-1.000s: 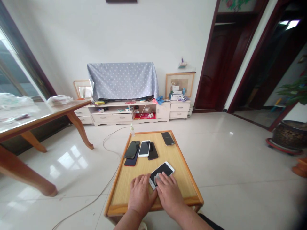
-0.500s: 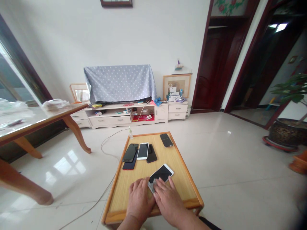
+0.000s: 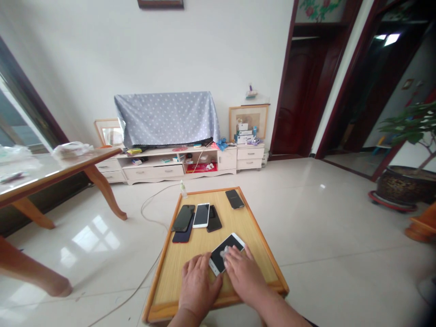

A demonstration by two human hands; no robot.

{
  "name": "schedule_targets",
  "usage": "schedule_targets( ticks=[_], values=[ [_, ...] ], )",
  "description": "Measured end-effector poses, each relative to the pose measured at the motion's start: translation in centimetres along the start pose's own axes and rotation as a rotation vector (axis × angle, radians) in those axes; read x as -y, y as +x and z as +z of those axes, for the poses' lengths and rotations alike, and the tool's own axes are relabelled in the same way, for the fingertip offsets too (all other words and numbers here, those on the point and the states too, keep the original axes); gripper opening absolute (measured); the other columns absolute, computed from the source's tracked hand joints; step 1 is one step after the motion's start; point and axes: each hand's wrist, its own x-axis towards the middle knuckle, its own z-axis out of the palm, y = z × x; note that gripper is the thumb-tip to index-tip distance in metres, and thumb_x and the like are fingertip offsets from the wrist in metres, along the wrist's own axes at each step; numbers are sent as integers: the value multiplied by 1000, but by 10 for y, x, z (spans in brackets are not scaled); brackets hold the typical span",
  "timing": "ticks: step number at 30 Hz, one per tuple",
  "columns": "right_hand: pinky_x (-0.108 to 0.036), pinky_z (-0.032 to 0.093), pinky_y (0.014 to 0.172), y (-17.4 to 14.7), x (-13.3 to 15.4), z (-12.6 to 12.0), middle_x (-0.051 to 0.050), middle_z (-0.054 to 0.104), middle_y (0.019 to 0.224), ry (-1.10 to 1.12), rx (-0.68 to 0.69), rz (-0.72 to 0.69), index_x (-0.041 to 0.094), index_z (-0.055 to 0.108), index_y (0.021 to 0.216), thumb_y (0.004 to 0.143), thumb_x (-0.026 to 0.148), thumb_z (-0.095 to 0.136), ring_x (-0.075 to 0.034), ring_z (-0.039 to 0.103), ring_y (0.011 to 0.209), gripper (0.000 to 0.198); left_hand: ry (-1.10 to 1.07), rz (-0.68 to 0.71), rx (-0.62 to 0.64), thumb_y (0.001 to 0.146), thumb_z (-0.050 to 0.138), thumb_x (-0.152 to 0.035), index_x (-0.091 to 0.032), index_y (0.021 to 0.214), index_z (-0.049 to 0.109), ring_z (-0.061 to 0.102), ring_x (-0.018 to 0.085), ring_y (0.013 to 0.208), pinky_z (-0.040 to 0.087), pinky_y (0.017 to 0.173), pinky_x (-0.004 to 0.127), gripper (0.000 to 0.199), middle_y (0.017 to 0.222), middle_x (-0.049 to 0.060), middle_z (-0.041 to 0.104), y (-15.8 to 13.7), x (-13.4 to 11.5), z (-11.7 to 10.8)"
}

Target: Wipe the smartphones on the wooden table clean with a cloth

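A white smartphone (image 3: 218, 262) with a dark screen lies slanted on the small wooden table (image 3: 166, 290). My left hand (image 3: 197, 281) is at its near-left end, fingertips at one corner and thumb at the other, gripping that short edge. Under the fingertips of my right hand (image 3: 245, 274) a small greyish-white cloth (image 3: 224, 252) is pressed against the screen; most of it is hidden. Farther up the table lie another white phone (image 3: 201, 215), a black phone (image 3: 184, 218) overlapping a dark blue one (image 3: 182, 236), and a dark phone (image 3: 214, 220) beside the white one.
One more black phone (image 3: 235, 199) lies near the far right corner. A small clear bottle (image 3: 183, 190) stands at the far left corner. A cable (image 3: 143, 277) runs along the floor at left, near a larger table (image 3: 102, 156). A low white cabinet (image 3: 153, 171) stands against the wall.
My right hand has slid the cloth up and right across the phone's screen, uncovering its near end. My left hand stays at the edge. The whole view has shifted slightly.
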Motion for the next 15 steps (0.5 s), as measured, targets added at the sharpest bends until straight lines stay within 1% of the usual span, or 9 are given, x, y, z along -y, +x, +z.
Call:
schedule_targets(
  ticks=[2,4,6,9,10,11,12,15],
  values=[
    [-53,15,120,8,-13,-4,-8,56,141,-52,-46,101,25,59,134,103,31,28,-24,45,136,44,5,-1,-8,79,61,-40,-24,128,55,50,26,122,29,105,40,52,123,8,64,0,-1,-1],
    [-55,16,119,10,-16,-5,-10,54,142,-74,-57,137,23,58,135,103,33,29,-26,44,137,45,2,0,-10,79,62,-39,-24,128,55,50,26,122,29,105,40,52,124,8,64,0,0,0],
    [-54,16,119,5,-5,-1,-10,54,143,-48,-31,90,23,57,136,103,35,30,-26,43,137,45,-5,3,-10,80,60,-38,-23,129,54,50,26,121,28,106,40,51,123,8,64,0,1,1],
    [-50,12,121,-6,16,6,-8,53,144,23,28,-66,25,55,139,103,36,31,-23,42,138,44,-5,9,3,81,57,-31,-22,130,53,51,24,122,28,107,39,51,124,8,64,0,3,3],
    [-49,10,121,-7,19,7,-7,54,144,37,42,-99,25,55,139,104,36,30,-22,42,138,44,-2,7,5,81,56,-30,-22,131,52,51,24,122,28,107,39,51,124,8,64,0,4,4],
    [-49,10,121,-6,19,6,-6,54,144,41,48,-103,26,55,138,104,35,29,-21,42,138,44,0,5,5,81,56,-31,-21,131,52,50,24,122,28,107,39,52,125,9,64,0,4,4],
    [-50,10,121,-3,16,5,-6,54,143,36,49,-83,26,56,137,104,35,28,-21,42,138,44,2,2,2,81,57,-32,-21,132,51,50,25,122,28,106,39,52,125,9,64,0,3,4],
    [-53,12,119,10,-3,-1,-8,54,143,-37,0,87,24,58,135,104,34,25,-23,42,138,46,4,-4,-10,80,60,-40,-21,133,50,50,26,122,29,106,41,57,126,9,63,0,2,2]
  ],
)
